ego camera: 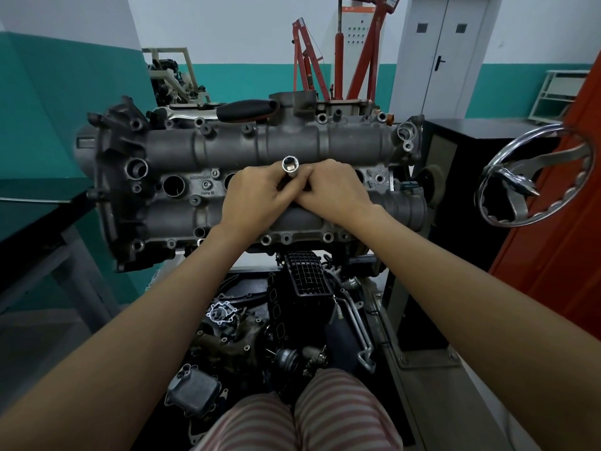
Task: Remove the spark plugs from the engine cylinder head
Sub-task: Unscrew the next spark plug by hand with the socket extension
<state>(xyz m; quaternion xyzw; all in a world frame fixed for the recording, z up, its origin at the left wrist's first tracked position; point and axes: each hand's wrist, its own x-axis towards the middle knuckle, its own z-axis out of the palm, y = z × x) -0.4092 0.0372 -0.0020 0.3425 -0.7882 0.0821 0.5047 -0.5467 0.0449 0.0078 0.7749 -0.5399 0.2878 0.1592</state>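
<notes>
Hands are crowding one socket [290, 170]: left hand [260, 196] is gripping it, right hand [335, 190] is curling alongside; tilting risks it slipping off the plug.

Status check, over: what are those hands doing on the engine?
Left hand and right hand grip socket over cylinder head. Ratchet idle behind. Nothing blocking.

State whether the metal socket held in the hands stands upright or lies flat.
Roughly upright: the socket shows its open square end on top, its shaft running down between both hands' fingers.
</notes>
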